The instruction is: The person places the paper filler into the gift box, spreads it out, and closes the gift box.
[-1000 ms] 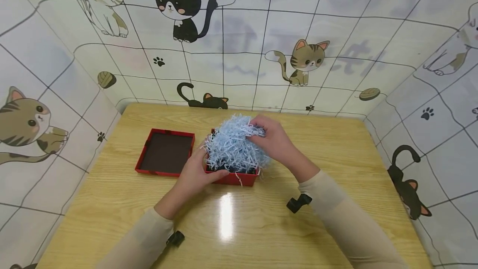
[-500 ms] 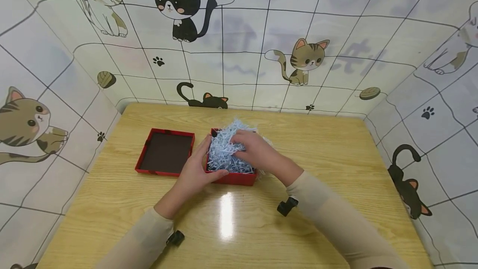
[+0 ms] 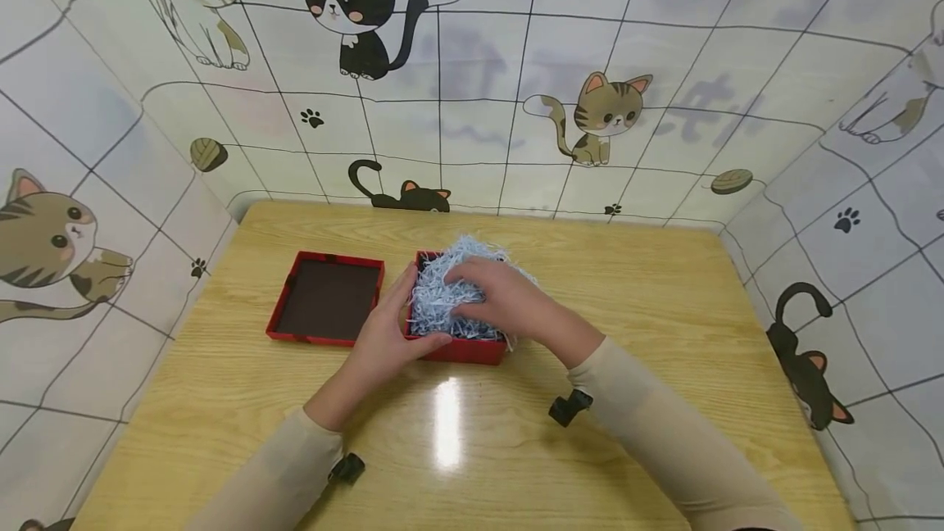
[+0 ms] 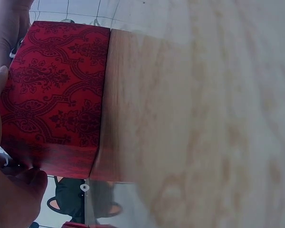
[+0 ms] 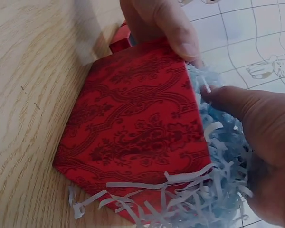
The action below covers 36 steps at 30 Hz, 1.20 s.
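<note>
A red box with a dark floral pattern stands on the table, heaped with pale blue shredded paper. My left hand grips the box's near left corner, thumb along the front rim and fingers down the left side. Over the heap, my right hand presses into the paper with thumb and fingers spread apart. In the right wrist view, the right thumb touches the shreds at the rim. Loose strands spill over the box's side there. The paper hides whatever lies deeper in the box.
To the left of the box lies a shallow red lid, its dark brown inside facing up. The wooden table meets walls covered in cat drawings at the back and sides. Each sleeve carries a small black camera.
My right hand has moved left and down, bringing the shredded paper lower into the box, and its fingers have spread. My left hand has stayed at the box's corner.
</note>
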{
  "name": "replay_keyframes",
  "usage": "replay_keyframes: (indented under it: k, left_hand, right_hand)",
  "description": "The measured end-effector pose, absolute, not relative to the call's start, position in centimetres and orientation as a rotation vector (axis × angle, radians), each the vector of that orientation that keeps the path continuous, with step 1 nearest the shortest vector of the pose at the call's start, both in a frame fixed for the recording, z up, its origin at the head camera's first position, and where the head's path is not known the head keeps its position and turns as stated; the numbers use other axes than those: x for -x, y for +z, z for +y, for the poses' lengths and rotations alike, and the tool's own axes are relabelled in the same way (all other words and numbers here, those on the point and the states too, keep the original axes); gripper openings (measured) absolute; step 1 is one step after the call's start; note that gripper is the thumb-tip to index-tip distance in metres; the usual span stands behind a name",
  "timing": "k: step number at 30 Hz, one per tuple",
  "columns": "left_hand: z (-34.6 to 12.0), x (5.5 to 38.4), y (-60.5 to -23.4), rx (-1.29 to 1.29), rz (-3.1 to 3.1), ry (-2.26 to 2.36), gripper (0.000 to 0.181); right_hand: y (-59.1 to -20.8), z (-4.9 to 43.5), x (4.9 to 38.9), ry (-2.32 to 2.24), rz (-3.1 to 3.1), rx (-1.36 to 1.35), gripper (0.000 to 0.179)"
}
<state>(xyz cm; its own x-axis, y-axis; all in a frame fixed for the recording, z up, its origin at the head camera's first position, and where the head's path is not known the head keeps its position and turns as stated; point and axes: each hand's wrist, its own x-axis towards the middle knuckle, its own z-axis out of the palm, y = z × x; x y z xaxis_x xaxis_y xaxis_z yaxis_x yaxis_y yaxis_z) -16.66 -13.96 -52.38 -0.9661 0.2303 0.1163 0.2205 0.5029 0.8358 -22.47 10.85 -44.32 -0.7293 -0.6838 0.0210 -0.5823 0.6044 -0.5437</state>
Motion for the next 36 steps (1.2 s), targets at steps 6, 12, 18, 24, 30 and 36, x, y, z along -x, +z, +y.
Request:
replay_keyframes:
  k: [6,12,18,24,30,36]
  left_hand:
    - [-14.0,16.7,-52.2,-0.416,2.716,1.498,0.123]
    - [-13.9,16.7,-52.2,-0.417,2.725,1.488,0.123]
    - [-13.9,16.7,-52.2,-0.411,2.738,1.466,0.124]
    - [-13.9,16.7,-52.3,-0.409,2.726,1.484,0.125]
    - [-14.1,16.6,-52.5,-0.395,2.719,1.492,0.125]
    - [-14.0,16.6,-52.3,-0.398,2.702,1.507,0.125]
  right_hand:
    - [-43.5,11.7,21.8,-0.950,2.655,1.085,0.056]
    - [-43.1,13.7,21.2,-1.149,2.671,1.091,0.060]
    - [-43.7,16.8,21.0,-1.375,2.587,1.053,0.079]
    - [-45.6,20.7,21.4,-1.414,2.475,0.971,0.115]
    - [-48.9,22.8,22.2,-1.456,2.348,0.855,0.133]
    - [-51.2,22.0,22.1,-1.463,2.338,0.799,0.126]
